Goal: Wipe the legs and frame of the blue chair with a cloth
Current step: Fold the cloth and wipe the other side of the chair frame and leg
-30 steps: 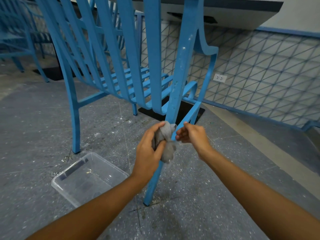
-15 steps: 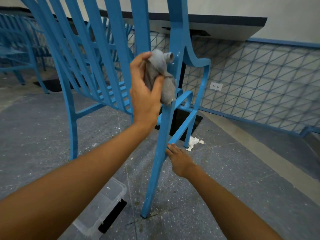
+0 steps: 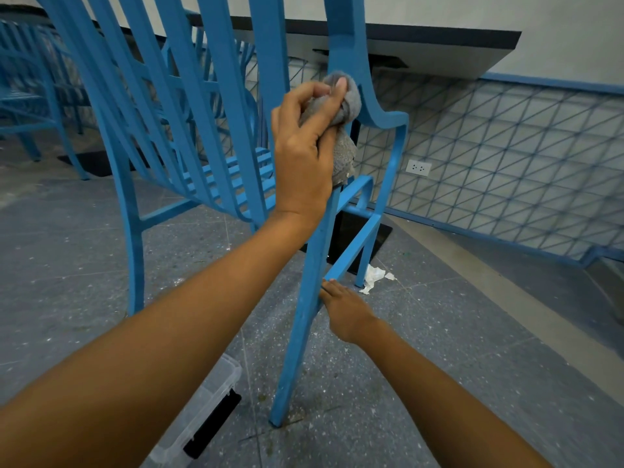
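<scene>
The blue chair (image 3: 233,106) stands close in front of me, seen from behind, its slatted back filling the upper left. My left hand (image 3: 304,153) is shut on a grey cloth (image 3: 344,136) and presses it against the rear upright post just below the armrest curve. Lower down, my right hand (image 3: 344,309) grips that same rear leg where the diagonal brace meets it, fingers wrapped behind the leg. The leg's foot (image 3: 280,413) rests on the speckled floor.
A clear plastic lidded box (image 3: 202,410) lies on the floor at my lower left. A crumpled white paper scrap (image 3: 373,276) lies by the chair's front leg. More blue chairs (image 3: 30,96) stand at the far left. A tiled wall with an outlet (image 3: 418,168) runs along the right.
My left hand has carried the cloth from low on the rear leg up to the post below the armrest. My right hand left the cloth and took hold of the leg lower down.
</scene>
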